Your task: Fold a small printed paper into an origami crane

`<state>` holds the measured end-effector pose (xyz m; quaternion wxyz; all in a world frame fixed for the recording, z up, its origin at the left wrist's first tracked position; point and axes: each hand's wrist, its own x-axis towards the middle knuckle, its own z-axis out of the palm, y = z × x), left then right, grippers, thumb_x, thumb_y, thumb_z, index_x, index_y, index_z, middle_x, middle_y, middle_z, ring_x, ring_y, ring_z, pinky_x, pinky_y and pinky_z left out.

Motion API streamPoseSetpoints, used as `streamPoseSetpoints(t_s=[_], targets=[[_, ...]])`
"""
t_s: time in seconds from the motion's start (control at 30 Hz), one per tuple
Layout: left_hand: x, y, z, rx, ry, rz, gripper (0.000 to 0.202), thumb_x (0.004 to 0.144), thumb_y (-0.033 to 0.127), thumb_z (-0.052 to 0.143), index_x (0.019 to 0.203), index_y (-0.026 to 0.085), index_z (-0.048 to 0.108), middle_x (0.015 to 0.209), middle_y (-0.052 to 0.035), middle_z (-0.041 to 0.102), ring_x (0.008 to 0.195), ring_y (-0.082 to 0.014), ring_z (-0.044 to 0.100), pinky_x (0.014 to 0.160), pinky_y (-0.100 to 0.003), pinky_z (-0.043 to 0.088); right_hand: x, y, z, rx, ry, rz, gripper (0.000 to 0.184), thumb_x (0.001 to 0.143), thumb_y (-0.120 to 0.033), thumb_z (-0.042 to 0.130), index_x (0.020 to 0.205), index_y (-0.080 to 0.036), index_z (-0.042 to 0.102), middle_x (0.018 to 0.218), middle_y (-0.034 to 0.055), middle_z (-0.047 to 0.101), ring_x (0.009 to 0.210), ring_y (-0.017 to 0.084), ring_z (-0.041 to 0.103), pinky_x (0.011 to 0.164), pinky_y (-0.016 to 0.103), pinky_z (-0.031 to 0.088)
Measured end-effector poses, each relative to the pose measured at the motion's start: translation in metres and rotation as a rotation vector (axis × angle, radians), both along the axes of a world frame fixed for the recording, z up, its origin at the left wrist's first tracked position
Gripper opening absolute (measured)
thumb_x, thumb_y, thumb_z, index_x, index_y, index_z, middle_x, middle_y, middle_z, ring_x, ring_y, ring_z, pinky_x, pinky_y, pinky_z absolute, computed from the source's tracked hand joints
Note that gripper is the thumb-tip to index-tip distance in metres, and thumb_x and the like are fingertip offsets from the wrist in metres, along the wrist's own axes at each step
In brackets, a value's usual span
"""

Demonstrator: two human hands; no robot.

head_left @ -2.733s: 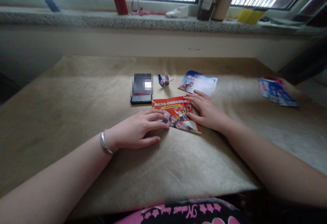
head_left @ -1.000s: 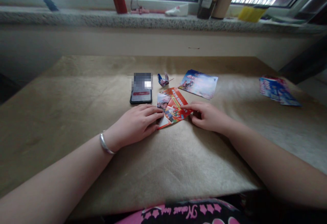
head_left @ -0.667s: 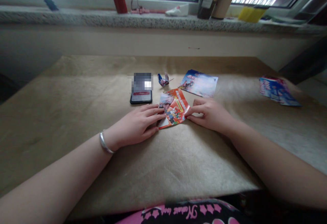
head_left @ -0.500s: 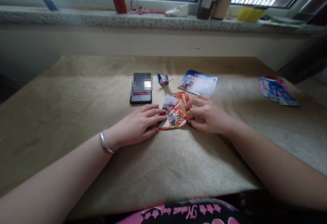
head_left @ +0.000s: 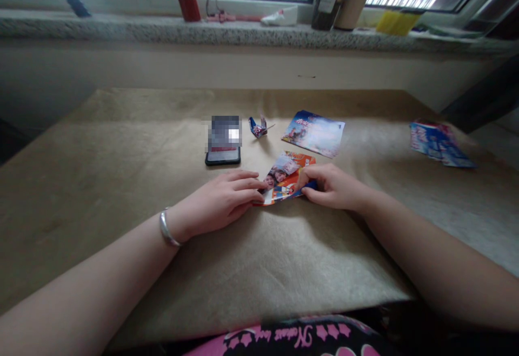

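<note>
An orange printed paper sheet (head_left: 284, 175) with pictures on it lies on the table in front of me, partly folded. My left hand (head_left: 229, 196) rests flat, its fingers stretched out and the tips on the sheet's left corner. At the right side, my right hand (head_left: 330, 185) pinches the sheet's edge between thumb and fingers, and a blue underside shows there. Just beyond the sheet stands a small folded paper figure (head_left: 258, 127), blue and pink with a thin point to the right.
A phone (head_left: 223, 156) lies beyond my left hand. Blue printed sheets (head_left: 314, 133) lie behind the orange sheet, and more blue leaflets (head_left: 440, 145) are fanned out at the far right. The table (head_left: 194, 285) reaches a wall below a stone windowsill (head_left: 243, 32) holding several items.
My right hand has lifted and bent the right edge of the orange sheet, so more of its picture and some blue underside show. My left hand stays almost in place.
</note>
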<state>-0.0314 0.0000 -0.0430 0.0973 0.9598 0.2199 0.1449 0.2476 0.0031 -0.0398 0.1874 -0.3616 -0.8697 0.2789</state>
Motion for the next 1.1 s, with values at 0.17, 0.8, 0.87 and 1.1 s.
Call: streamPoseSetpoints(t_s=[0.17,0.8,0.87,1.1], targets=[[-0.001,-0.001,-0.001,0.062,0.022,-0.014,0.032,0.092,0.014,0.044,0.116,0.024,0.062,0.128,-0.0015,0.058,0.122,-0.0214,0.048,0.103,-0.044,0.044,-0.002,0.001,0.0,-0.02,0.017,-0.081,0.011,0.08,-0.023,0.05,0.074,-0.017,0.057,0.067,-0.0002,0.059,0.058,0.01,0.049,0.057,0.022,0.037],[0.003,-0.008,0.008,0.16,0.152,-0.025,0.043,0.093,0.027,0.044,0.136,0.023,0.043,0.131,-0.0081,0.055,0.113,-0.0203,0.058,0.089,-0.033,0.053,-0.015,0.004,-0.006,0.09,-0.198,-0.297,0.017,0.087,-0.03,0.048,0.082,-0.019,0.059,0.083,0.0047,0.066,0.076,0.018,0.058,0.068,0.027,0.042],[0.004,-0.009,0.008,0.174,0.161,-0.013,0.04,0.094,0.028,0.043,0.133,0.021,0.047,0.13,-0.0084,0.056,0.111,-0.0208,0.059,0.087,-0.034,0.054,-0.015,0.006,-0.007,0.103,-0.197,-0.304,0.017,0.087,-0.03,0.048,0.081,-0.019,0.059,0.083,0.0049,0.065,0.077,0.018,0.058,0.069,0.027,0.042],[0.004,-0.01,0.005,0.14,0.138,0.032,0.04,0.092,0.027,0.047,0.131,0.021,0.049,0.126,-0.0082,0.059,0.107,-0.0198,0.061,0.088,-0.032,0.053,-0.015,0.007,-0.013,0.242,-0.27,-0.313,0.015,0.087,-0.028,0.049,0.085,-0.018,0.06,0.093,0.0066,0.064,0.088,0.02,0.058,0.077,0.028,0.042]])
